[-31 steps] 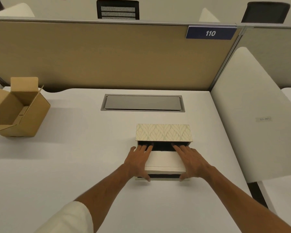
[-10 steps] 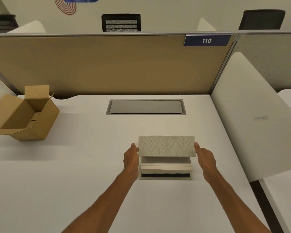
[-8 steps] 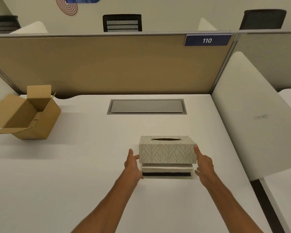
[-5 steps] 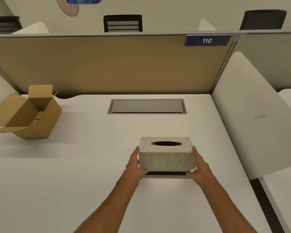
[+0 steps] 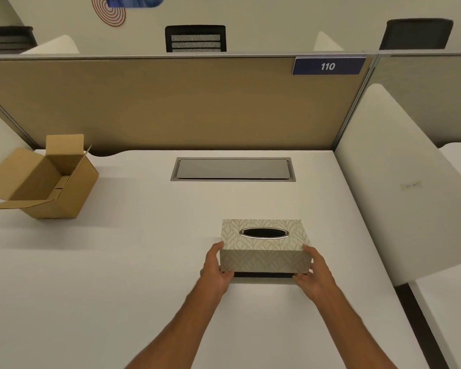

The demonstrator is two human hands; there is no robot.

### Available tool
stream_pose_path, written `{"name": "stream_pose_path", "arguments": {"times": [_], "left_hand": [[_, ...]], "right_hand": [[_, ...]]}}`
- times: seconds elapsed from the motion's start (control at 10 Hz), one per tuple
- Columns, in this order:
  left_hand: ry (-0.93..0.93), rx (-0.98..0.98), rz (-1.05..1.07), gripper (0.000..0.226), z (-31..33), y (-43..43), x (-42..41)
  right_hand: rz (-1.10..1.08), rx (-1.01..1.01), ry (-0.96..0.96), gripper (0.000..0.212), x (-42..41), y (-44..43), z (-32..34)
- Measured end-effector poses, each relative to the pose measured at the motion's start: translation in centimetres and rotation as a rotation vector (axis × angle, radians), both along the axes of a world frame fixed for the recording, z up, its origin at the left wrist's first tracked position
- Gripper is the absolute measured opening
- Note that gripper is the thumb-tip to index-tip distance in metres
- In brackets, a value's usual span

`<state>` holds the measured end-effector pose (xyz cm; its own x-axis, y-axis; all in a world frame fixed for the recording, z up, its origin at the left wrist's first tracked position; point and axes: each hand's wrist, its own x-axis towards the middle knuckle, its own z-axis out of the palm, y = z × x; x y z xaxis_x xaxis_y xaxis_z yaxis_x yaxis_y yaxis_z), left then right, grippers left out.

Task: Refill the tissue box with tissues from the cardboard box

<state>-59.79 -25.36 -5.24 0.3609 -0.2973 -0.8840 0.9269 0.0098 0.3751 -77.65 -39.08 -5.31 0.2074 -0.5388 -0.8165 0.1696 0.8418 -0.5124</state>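
Note:
The tissue box (image 5: 265,249), cream with a leaf pattern and a dark oval slot on top, sits upright on the white desk (image 5: 117,262) in front of me. Its cover is down over the base, with only a thin dark strip showing along the bottom front. My left hand (image 5: 216,267) grips its left end and my right hand (image 5: 313,272) grips its right end. No tissue shows in the slot. The brown cardboard box (image 5: 45,182) lies tipped at the far left, flaps open, and its visible inside looks empty.
A grey cable hatch (image 5: 233,169) is set flush into the desk behind the tissue box. A tan partition (image 5: 171,102) with a "110" sign closes the back. A white side divider (image 5: 399,182) slants along the desk's right edge.
The cover, held upright above the base and tissue stack a second ago, was turned slot-up and lowered over them. Both hands moved down with it and now hold its ends.

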Motion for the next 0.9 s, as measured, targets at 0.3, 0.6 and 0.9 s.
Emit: {"name": "stream_pose_path", "arguments": {"times": [0.3,0.6,0.9], "left_hand": [[-0.251,0.227,-0.224,0.051,-0.1,0.2,-1.4],[-0.489,0.381,-0.451,0.044,-1.0,0.7,-2.7],[-0.642,0.308,-0.620,0.021,-0.1,2.5,-2.1]], "right_hand": [[0.131,-0.146,0.347,0.038,-0.7,1.1,-1.3],[0.233,-0.312,0.510,0.035,-1.1,2.9,-1.4],[0.317,-0.447,0.598,0.052,-1.5,3.5,-0.7]]}}
